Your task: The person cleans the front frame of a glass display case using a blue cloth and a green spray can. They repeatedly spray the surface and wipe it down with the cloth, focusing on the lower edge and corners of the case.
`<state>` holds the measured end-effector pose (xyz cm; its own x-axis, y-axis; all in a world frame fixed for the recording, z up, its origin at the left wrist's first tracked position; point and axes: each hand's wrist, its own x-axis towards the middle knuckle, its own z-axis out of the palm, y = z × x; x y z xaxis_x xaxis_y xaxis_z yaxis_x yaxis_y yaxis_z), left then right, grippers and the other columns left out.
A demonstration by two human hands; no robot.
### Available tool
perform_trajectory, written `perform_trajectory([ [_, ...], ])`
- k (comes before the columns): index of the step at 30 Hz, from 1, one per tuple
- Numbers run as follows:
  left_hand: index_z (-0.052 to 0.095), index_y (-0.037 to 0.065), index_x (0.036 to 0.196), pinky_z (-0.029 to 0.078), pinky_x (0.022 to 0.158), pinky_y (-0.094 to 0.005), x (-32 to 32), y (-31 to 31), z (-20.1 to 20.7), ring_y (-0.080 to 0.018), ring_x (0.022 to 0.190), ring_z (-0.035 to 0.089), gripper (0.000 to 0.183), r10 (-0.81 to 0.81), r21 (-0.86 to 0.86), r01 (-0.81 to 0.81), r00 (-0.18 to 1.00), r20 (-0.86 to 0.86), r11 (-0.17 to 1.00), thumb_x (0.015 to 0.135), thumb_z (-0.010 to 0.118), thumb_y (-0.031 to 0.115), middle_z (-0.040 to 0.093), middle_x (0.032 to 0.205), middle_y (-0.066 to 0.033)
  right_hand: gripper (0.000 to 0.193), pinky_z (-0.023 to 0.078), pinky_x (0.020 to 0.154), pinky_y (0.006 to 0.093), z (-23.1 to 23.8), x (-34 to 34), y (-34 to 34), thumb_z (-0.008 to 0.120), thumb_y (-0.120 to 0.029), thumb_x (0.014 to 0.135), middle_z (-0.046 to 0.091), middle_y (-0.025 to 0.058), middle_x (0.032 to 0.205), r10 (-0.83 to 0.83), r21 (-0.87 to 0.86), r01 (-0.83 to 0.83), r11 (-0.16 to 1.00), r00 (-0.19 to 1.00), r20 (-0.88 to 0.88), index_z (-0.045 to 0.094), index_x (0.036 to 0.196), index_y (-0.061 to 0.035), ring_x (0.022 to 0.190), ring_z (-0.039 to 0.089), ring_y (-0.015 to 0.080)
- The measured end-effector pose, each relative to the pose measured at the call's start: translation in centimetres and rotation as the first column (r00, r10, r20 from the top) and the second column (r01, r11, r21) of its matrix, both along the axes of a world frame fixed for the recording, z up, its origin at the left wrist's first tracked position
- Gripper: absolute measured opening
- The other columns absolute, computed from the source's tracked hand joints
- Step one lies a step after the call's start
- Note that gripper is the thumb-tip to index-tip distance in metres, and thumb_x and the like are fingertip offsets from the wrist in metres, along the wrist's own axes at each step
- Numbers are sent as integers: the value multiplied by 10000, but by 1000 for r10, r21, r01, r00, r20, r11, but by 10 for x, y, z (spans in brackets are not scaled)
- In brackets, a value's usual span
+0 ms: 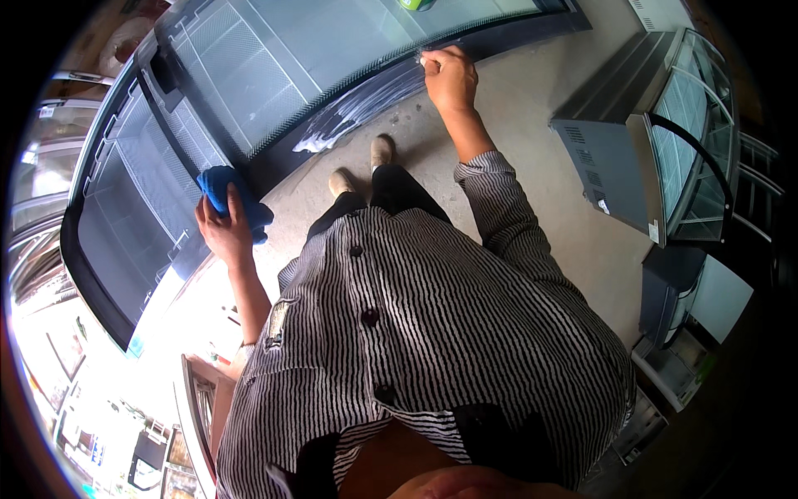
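A large display case [249, 62] with glass panes and wire racks inside spreads in front of me. White streaky smears [357, 108] cover part of its dark front edge. At the right end of the smears, my right hand [451, 79] is closed with its fingertips against that edge; what they hold, if anything, is too small to make out. My left hand [224, 229] grips a bunched blue cloth [218, 185] beside the case's left section.
On the right stands a second grey case with curved glass [657, 141]. A dark bin-like box with a pale panel [719, 295] sits below it. A green object [416, 3] rests on the glass at the top. My feet stand on concrete floor [532, 125]. Cluttered shelves fill the lower left.
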<state>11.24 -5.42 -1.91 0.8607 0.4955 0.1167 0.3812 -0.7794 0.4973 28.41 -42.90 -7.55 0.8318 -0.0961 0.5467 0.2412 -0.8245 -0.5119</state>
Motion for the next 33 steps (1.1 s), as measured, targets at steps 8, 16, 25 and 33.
perform_trajectory([
  [8, 660, -9, 1151, 482, 913, -457, -1, 4, -2, -400, 1042, 620, 518, -5, 12, 5, 1000, 1, 1000, 905, 666, 448, 623, 1154, -206, 77, 508, 610, 363, -16, -14, 34, 726, -65, 764, 650, 89, 734, 138, 208, -107, 972, 981, -136, 686, 704, -90, 657, 627, 237],
  [16, 661, -23, 1144, 487, 901, -449, 1, 4, -3, -400, 1033, 625, 515, -23, 31, 22, 1000, 9, 999, 895, 684, 427, 630, 1141, -207, 133, 461, 669, 359, -3, -46, 74, 755, -122, 752, 602, -14, 655, 255, 89, -247, 965, 962, -100, 675, 658, -169, 643, 614, 204],
  [25, 665, -26, 1138, 491, 892, -444, 1, 1, -2, -396, 1023, 631, 510, 2, 36, -3, 1000, 24, 999, 897, 684, 424, 635, 1131, -209, 104, 518, 609, 360, -2, -51, 36, 747, -51, 759, 650, 82, 752, 219, 199, -169, 965, 939, -266, 752, 808, -143, 685, 663, 273],
  [33, 662, 24, 1178, 482, 918, -449, -1, 6, -5, -391, 1080, 620, 547, 14, 5, -14, 1000, -18, 1000, 899, 664, 494, 617, 1197, -180, 88, 526, 602, 379, -4, -38, -17, 710, -27, 761, 657, 91, 768, 11, 34, -6, 999, 988, -157, 723, 757, -114, 675, 657, 273],
])
